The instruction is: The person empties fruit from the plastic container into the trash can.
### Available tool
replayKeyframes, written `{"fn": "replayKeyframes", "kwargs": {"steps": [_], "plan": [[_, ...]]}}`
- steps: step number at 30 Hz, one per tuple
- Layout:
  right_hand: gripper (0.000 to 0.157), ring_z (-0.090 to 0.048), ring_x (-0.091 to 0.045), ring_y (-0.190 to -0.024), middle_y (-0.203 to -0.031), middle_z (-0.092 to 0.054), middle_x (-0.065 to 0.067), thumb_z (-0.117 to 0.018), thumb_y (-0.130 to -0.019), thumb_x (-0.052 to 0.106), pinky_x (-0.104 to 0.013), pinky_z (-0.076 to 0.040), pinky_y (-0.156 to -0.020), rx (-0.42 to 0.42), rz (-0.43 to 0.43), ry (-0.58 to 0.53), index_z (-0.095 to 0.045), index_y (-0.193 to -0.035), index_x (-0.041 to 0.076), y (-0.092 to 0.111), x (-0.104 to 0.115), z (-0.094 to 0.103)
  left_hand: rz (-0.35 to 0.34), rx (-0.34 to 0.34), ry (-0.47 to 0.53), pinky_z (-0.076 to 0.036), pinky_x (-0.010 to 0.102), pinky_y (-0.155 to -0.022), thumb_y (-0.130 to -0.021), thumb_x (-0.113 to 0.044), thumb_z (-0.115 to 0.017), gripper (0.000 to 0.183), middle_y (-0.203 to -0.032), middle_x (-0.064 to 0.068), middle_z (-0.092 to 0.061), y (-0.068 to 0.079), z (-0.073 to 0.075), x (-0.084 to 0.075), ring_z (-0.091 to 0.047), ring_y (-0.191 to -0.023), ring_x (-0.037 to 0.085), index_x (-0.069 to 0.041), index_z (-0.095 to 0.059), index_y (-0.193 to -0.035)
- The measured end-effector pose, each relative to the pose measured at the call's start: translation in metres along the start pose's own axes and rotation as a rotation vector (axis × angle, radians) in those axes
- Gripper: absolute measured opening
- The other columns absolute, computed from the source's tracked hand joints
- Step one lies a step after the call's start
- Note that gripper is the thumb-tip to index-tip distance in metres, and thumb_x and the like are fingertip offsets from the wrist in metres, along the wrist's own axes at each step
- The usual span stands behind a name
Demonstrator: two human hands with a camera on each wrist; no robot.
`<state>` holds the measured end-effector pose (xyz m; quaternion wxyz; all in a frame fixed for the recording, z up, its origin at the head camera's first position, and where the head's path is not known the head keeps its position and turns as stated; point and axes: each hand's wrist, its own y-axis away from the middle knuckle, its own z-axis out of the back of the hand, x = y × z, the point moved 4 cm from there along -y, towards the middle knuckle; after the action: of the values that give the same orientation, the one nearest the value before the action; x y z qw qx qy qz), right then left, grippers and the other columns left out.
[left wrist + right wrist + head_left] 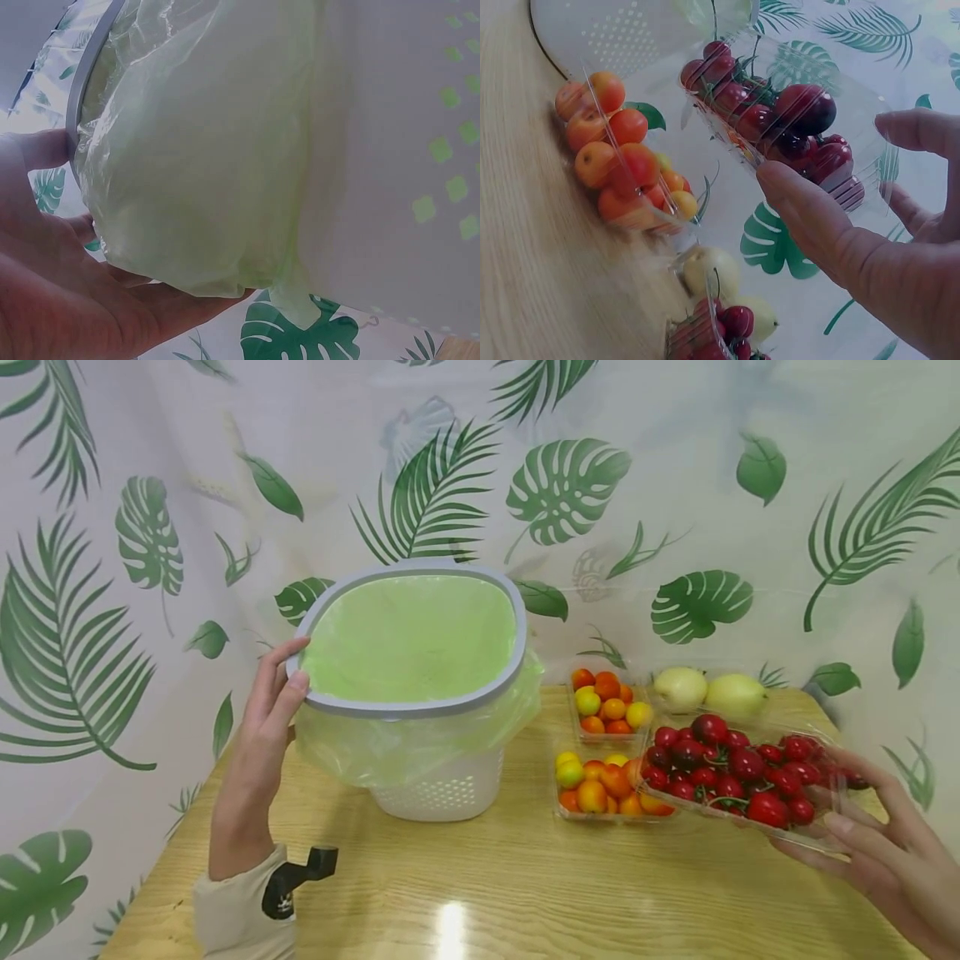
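At the left, a white perforated wastebasket [438, 793] stands on the table, lined with a light green plastic bag [420, 643] under a grey rim ring [405, 710]. My left hand [258, 735] grips the left side of that rim, its thumb in front and its fingers on the outer side; the left wrist view shows the bag's overhang [195, 165] beside the palm. My right hand [892, 852] holds a clear plastic box of dark red cherries [738, 772] by its right end, tilted and raised off the table. In the right wrist view the cherries [780, 120] lie inside it.
Two clear boxes of orange and yellow fruit [611, 706] stand between basket and cherries. Two pale yellow-green fruits [708, 689] sit behind. Another box of cherries [720, 330] shows low in the right wrist view. A leaf-patterned curtain [660, 427] hangs behind the wooden table [525, 893].
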<state>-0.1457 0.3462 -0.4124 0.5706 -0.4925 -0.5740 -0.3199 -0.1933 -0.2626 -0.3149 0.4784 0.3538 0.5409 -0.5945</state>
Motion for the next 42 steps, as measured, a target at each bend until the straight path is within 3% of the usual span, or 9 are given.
{"fn": "replayKeyframes", "kwargs": {"steps": [3,8,14,19,23,28,32,37,42], "plan": [[0.068,-0.046,-0.006,-0.127,-0.159,-0.012,0.003,-0.029,-0.107,-0.01,-0.049,-0.059,-0.079,-0.045,-0.04,0.036,-0.011,-0.164,0.022,-0.008,0.003,-0.005,0.0,-0.001,0.0,-0.027,0.071,-0.102,-0.108,-0.04,-0.044,0.051,-0.163,0.004,-0.03,0.0,0.001,0.0,-0.039,-0.134,0.031,-0.028,-0.035,-0.157],[0.066,-0.027,-0.015,-0.132,-0.159,-0.002,0.001,-0.031,-0.108,-0.005,-0.046,-0.06,-0.078,-0.074,-0.071,0.058,-0.012,-0.164,0.025,-0.018,0.005,-0.01,-0.001,-0.003,0.006,-0.028,0.068,-0.101,-0.109,-0.039,-0.043,0.051,-0.161,0.005,-0.032,0.001,0.002,0.001,-0.042,-0.13,0.029,-0.028,-0.035,-0.157],[0.067,-0.012,-0.019,-0.146,-0.161,0.003,-0.007,-0.031,-0.108,-0.004,-0.041,-0.059,-0.08,-0.07,-0.032,0.014,-0.01,-0.163,0.027,-0.03,0.011,-0.012,-0.005,-0.006,0.005,-0.03,0.06,-0.098,-0.109,-0.039,-0.043,0.051,-0.162,0.004,-0.031,0.0,0.004,0.0,-0.042,-0.129,0.029,-0.027,-0.034,-0.158],[0.066,-0.052,-0.01,-0.123,-0.148,-0.019,-0.005,-0.034,-0.108,-0.002,-0.041,-0.06,-0.079,-0.099,-0.013,0.018,-0.014,-0.163,0.027,-0.042,0.021,-0.018,-0.012,-0.008,-0.006,-0.032,0.055,-0.097,-0.109,-0.04,-0.042,0.051,-0.16,0.003,-0.033,-0.002,0.004,-0.003,-0.043,-0.128,0.028,-0.027,-0.034,-0.157],[0.066,-0.071,-0.026,-0.105,-0.142,-0.026,-0.008,-0.033,-0.108,-0.003,-0.042,-0.059,-0.079,-0.081,-0.008,-0.007,-0.014,-0.163,0.028,-0.049,0.028,-0.024,-0.014,-0.013,-0.01,-0.033,0.058,-0.097,-0.109,-0.039,-0.042,0.051,-0.158,0.004,-0.035,-0.001,0.003,-0.004,-0.044,-0.127,0.029,-0.027,-0.035,-0.157],[0.065,-0.069,-0.025,-0.111,-0.141,-0.034,-0.01,-0.029,-0.108,-0.005,-0.042,-0.059,-0.082,-0.04,0.028,-0.036,-0.013,-0.163,0.026,-0.055,0.035,-0.03,-0.01,-0.009,-0.005,-0.03,0.066,-0.1,-0.109,-0.039,-0.042,0.05,-0.159,0.005,-0.034,0.0,0.001,-0.002,-0.043,-0.129,0.03,-0.028,-0.035,-0.157],[0.065,-0.066,-0.019,-0.112,-0.143,-0.027,-0.011,-0.032,-0.108,-0.004,-0.039,-0.059,-0.081,-0.066,0.032,-0.007,-0.013,-0.162,0.027,-0.062,0.042,-0.035,-0.006,-0.013,-0.003,-0.029,0.069,-0.1,-0.109,-0.039,-0.043,0.05,-0.16,0.005,-0.033,0.0,0.002,0.0,-0.042,-0.13,0.03,-0.028,-0.035,-0.157],[0.066,-0.07,-0.025,-0.105,-0.143,-0.021,-0.013,-0.032,-0.108,-0.005,-0.042,-0.059,-0.083,-0.06,0.038,-0.058,-0.014,-0.162,0.027,-0.074,0.051,-0.039,-0.006,-0.014,-0.016,-0.032,0.064,-0.098,-0.109,-0.04,-0.042,0.05,-0.16,0.004,-0.033,-0.001,0.001,0.001,-0.043,-0.129,0.03,-0.028,-0.035,-0.157],[0.066,-0.068,-0.023,-0.11,-0.149,-0.016,-0.011,-0.033,-0.108,-0.004,-0.043,-0.059,-0.083,-0.057,0.03,-0.085,-0.015,-0.162,0.029,-0.083,0.058,-0.04,-0.005,-0.011,-0.018,-0.033,0.058,-0.096,-0.109,-0.04,-0.042,0.051,-0.16,0.004,-0.033,-0.002,-0.001,0.001,-0.043,-0.13,0.029,-0.029,-0.034,-0.157]]}}
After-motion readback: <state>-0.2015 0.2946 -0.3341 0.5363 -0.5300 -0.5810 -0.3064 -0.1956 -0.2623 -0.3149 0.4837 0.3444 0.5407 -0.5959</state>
